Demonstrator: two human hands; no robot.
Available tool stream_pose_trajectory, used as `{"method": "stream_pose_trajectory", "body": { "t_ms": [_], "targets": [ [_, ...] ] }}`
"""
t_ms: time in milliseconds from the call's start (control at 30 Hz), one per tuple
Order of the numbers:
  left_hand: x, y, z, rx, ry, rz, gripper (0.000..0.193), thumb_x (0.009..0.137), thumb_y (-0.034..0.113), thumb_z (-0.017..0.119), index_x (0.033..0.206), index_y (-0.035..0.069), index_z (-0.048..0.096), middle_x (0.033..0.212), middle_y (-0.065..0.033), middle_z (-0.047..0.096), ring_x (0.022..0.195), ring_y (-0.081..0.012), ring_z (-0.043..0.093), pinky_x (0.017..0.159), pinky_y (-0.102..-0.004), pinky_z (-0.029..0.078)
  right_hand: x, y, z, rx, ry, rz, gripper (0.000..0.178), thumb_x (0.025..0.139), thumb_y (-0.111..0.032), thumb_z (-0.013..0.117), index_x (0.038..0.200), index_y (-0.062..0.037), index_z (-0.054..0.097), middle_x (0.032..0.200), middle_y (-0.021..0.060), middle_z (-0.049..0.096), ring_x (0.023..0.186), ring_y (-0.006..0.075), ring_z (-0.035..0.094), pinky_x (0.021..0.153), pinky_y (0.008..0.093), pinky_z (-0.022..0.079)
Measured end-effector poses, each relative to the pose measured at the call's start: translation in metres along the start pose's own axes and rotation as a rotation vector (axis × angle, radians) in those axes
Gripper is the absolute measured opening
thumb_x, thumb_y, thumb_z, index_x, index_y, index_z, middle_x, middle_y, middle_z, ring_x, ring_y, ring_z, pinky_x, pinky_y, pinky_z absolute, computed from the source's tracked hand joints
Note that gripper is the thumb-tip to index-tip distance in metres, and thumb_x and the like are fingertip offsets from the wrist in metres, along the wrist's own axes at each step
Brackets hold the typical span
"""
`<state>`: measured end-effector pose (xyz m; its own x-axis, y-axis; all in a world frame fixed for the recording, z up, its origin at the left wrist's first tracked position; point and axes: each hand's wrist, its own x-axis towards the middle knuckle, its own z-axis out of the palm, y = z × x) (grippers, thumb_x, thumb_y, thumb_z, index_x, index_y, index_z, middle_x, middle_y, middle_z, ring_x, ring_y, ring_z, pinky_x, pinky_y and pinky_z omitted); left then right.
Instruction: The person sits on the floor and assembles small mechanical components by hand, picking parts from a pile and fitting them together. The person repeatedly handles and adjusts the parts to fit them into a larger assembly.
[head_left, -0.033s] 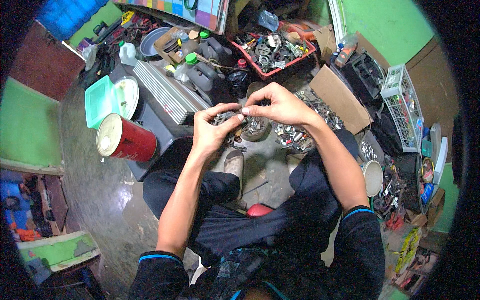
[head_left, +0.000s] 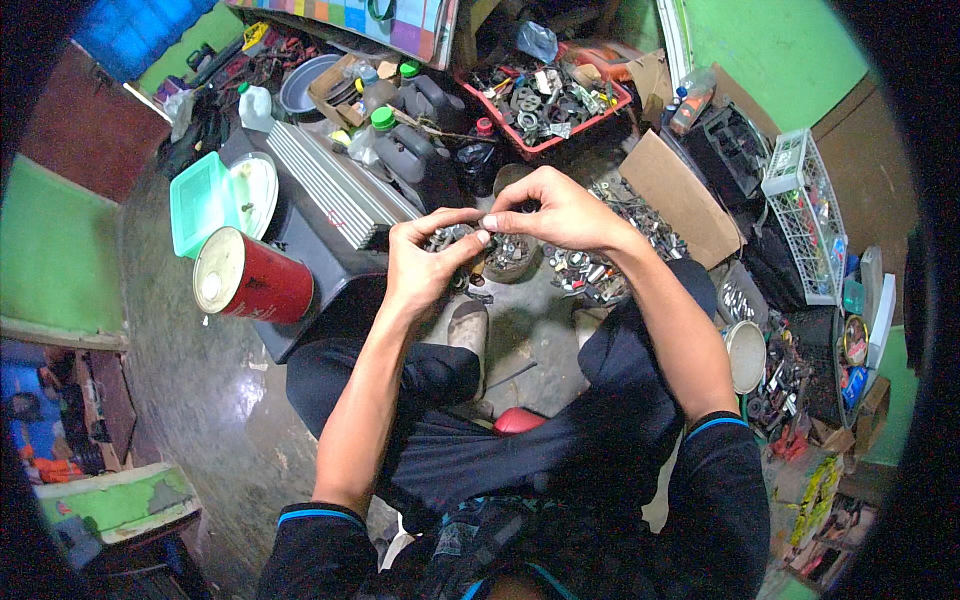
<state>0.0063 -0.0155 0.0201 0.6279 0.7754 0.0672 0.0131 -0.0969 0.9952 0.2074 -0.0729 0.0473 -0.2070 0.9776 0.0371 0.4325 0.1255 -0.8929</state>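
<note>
- Grey metal hardware [head_left: 590,278], loose small parts, lies heaped on the floor [head_left: 520,350], beside the flattened cardboard [head_left: 683,200].
- Left hand [head_left: 428,255]: thumb and forefinger close from the left, pinching a small dark piece [head_left: 482,223] at their tips; its exact kind is too small to tell.
- Right hand [head_left: 550,212]: thumb and forefinger meet on the same piece from the right, their tips almost touching those of the left hand.
- Change: practically none; both hands have kept the same pose since the preceding view, suggesting that the fine two-handed handling is held steady.
- Position: the piece sits between the opposed fingertips, above the round tub [head_left: 508,273] of small parts and apart from the heap.
</note>
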Motion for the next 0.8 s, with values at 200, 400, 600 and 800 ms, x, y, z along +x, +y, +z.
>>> {"method": "stream_pose_trajectory", "body": {
  "t_ms": [200,400,600,800],
  "targets": [
    [-0.001,0.001,0.002,-0.059,0.062,-0.082,0.021,0.076,0.005,0.076,0.096,-0.003,0.072,0.078,-0.0045,0.068,0.067,-0.0087,0.061,0.062,-0.0238,0.050,0.002,0.009,0.003,-0.040,0.031,0.010,0.022,0.088,-0.020,0.068,0.093,0.0009,0.070,0.081,0.0056,0.069,0.074,0.0090,0.058,0.070,0.0275,0.047],
    [0.003,-0.008,-0.004,-0.081,0.130,-0.138,0.020,0.079,0.006,0.074,0.097,-0.003,0.072,0.078,-0.0063,0.069,0.064,-0.0090,0.061,0.060,-0.0235,0.050,0.005,0.037,-0.008,-0.205,0.096,0.057,0.019,0.082,-0.010,0.066,0.097,0.0017,0.066,0.087,0.0069,0.068,0.078,0.0112,0.060,0.072,0.0292,0.049],
    [0.004,-0.011,-0.001,-0.060,0.119,-0.136,0.023,0.079,0.005,0.074,0.100,-0.004,0.070,0.079,-0.0084,0.069,0.063,-0.0111,0.062,0.058,-0.0250,0.052,0.007,0.069,0.005,-0.586,0.334,-0.049,0.027,0.072,0.000,0.062,0.099,0.0031,0.063,0.096,0.0200,0.067,0.088,0.0333,0.066,0.083,0.0371,0.051],
    [0.003,-0.007,-0.001,-0.081,0.131,-0.172,0.024,0.076,0.005,0.076,0.097,-0.004,0.071,0.080,-0.0074,0.069,0.064,-0.0101,0.062,0.060,-0.0238,0.051,0.008,0.050,0.000,-0.437,0.336,-0.002,0.032,0.076,0.000,0.064,0.108,0.0030,0.062,0.106,0.0177,0.066,0.095,0.0252,0.067,0.086,0.0341,0.052]
  ]
}}
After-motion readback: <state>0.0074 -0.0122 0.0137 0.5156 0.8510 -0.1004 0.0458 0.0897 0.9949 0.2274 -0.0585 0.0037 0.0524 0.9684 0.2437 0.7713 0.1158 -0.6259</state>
